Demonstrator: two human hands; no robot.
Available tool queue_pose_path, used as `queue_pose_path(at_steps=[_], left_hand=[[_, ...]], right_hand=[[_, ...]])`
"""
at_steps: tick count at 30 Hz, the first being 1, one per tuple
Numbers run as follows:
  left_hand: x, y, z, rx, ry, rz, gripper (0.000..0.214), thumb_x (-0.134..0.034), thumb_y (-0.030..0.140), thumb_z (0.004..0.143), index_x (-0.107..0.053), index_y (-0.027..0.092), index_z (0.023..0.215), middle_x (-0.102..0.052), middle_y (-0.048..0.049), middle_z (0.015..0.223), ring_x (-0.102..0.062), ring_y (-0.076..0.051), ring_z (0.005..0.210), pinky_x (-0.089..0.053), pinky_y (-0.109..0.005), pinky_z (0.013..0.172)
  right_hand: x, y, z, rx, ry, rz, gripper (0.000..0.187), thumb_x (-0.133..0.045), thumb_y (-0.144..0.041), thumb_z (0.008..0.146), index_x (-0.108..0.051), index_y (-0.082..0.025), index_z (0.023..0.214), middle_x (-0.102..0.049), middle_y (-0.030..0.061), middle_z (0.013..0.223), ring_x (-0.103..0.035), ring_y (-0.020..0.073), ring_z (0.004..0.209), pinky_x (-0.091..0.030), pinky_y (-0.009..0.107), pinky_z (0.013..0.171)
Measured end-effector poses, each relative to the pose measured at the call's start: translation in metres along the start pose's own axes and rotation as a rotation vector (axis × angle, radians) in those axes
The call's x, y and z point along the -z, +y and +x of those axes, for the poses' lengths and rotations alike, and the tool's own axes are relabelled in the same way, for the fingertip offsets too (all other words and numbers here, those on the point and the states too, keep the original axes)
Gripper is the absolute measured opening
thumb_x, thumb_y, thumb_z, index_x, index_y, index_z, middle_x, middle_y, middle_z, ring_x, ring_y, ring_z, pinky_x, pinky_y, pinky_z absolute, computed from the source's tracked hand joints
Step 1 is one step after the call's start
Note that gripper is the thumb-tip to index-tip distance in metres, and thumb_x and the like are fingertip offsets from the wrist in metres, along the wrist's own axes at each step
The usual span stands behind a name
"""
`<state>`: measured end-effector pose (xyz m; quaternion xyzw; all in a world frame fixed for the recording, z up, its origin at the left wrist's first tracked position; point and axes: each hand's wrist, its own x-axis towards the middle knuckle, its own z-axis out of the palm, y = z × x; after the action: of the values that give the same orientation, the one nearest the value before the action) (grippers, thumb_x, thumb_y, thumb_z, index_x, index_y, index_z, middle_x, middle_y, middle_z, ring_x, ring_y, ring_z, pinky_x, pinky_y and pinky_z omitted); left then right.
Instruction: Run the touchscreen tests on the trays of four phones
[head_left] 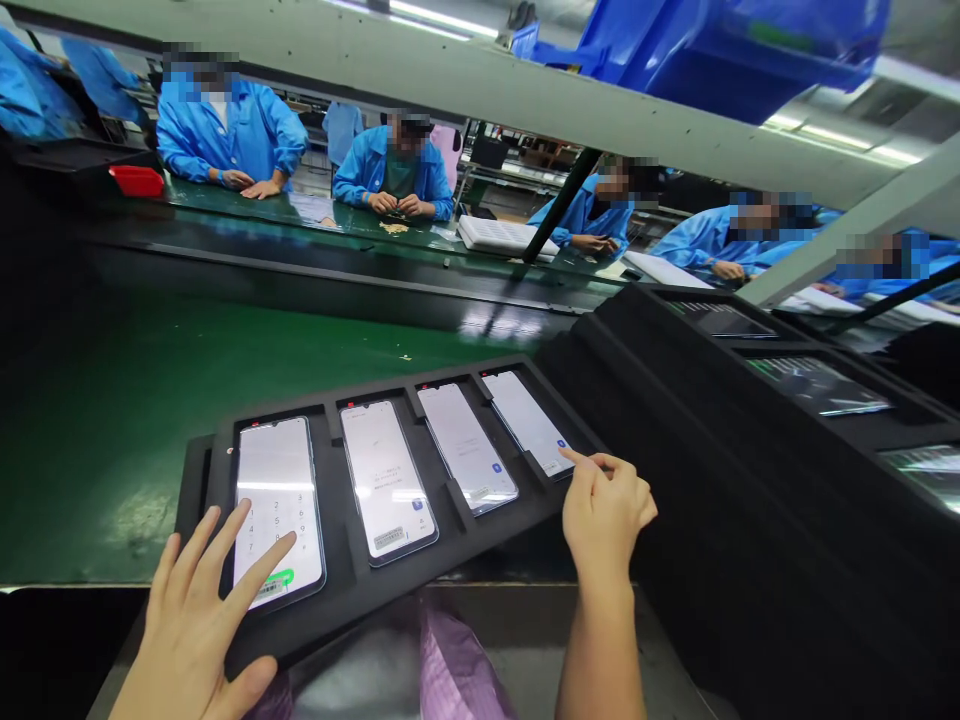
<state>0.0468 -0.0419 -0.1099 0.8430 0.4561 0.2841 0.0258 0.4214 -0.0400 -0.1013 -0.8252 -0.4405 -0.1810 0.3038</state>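
Note:
A black foam tray [341,590] lies tilted across the front of the bench, with several lit smartphones in its slots. My left hand [199,610] is open, its fingers spread over the leftmost smartphone [274,470], whose screen shows a dial pad and a green button. The second smartphone [382,465] and the third smartphone [465,440] have pale screens with a small blue icon. At the rightmost smartphone [525,415], my right hand [604,510] points its index finger at the lower screen edge, by a blue icon. Its other fingers curl loosely and hold nothing.
On the right rises a stack of black foam trays [720,480], with dark-screened phones in the top one. Green bench surface [165,380] extends behind the tray. Across the line, several people in blue coats work. A blue bin [720,50] hangs overhead, above a pale beam.

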Motion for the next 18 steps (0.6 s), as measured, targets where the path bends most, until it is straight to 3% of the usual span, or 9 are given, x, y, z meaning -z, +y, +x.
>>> queue_pose_path(at_steps=[5, 9, 11, 15, 18], left_hand=[[-0.002, -0.002, -0.001, 0.008, 0.029, -0.022, 0.053, -0.026, 0.054, 0.088, -0.031, 0.039, 0.138, -0.020, 0.0005, 0.152, -0.018, -0.035, 0.138, -0.008, -0.058, 0.110], [-0.003, -0.004, -0.004, 0.006, 0.068, -0.018, 0.050, -0.027, 0.047, 0.089, -0.034, 0.037, 0.138, -0.022, -0.0007, 0.152, -0.021, -0.035, 0.137, -0.010, -0.058, 0.109], [-0.003, -0.005, -0.007, -0.006, 0.104, 0.002, 0.049, -0.027, 0.047, 0.090, -0.038, 0.035, 0.136, -0.024, -0.0025, 0.151, -0.024, -0.034, 0.136, -0.013, -0.056, 0.109], [-0.002, -0.005, -0.011, -0.015, 0.170, 0.073, 0.050, -0.028, 0.049, 0.090, -0.048, 0.027, 0.129, -0.033, -0.0085, 0.145, -0.029, -0.034, 0.132, -0.020, -0.053, 0.106], [-0.002, -0.003, -0.014, 0.012, 0.160, 0.099, 0.049, -0.027, 0.049, 0.090, -0.053, 0.026, 0.124, -0.037, -0.0104, 0.142, -0.032, -0.033, 0.131, -0.024, -0.052, 0.103]], right_hand=[[-0.006, 0.022, 0.013, -0.038, -0.121, -0.077, 0.051, -0.023, -0.039, 0.090, -0.070, -0.022, 0.101, -0.049, 0.0138, 0.105, -0.041, 0.0311, 0.099, -0.028, 0.055, 0.090], [-0.004, 0.009, 0.003, 0.022, -0.017, -0.012, 0.052, -0.023, -0.041, 0.091, -0.069, -0.019, 0.100, -0.049, 0.0147, 0.108, -0.041, 0.0319, 0.102, -0.029, 0.056, 0.090], [-0.001, -0.008, -0.011, 0.131, -0.008, 0.075, 0.050, -0.024, -0.039, 0.091, -0.069, -0.020, 0.098, -0.050, 0.0134, 0.107, -0.042, 0.0294, 0.100, -0.031, 0.054, 0.091], [0.004, -0.047, -0.043, 0.495, -0.145, 0.259, 0.041, -0.026, -0.027, 0.092, -0.067, -0.023, 0.098, -0.051, 0.0086, 0.106, -0.047, 0.0229, 0.099, -0.028, 0.051, 0.097], [0.007, -0.069, -0.057, 0.650, -0.234, 0.327, 0.038, -0.028, -0.021, 0.091, -0.065, -0.024, 0.099, -0.051, 0.0065, 0.105, -0.048, 0.0200, 0.101, -0.026, 0.048, 0.101]])
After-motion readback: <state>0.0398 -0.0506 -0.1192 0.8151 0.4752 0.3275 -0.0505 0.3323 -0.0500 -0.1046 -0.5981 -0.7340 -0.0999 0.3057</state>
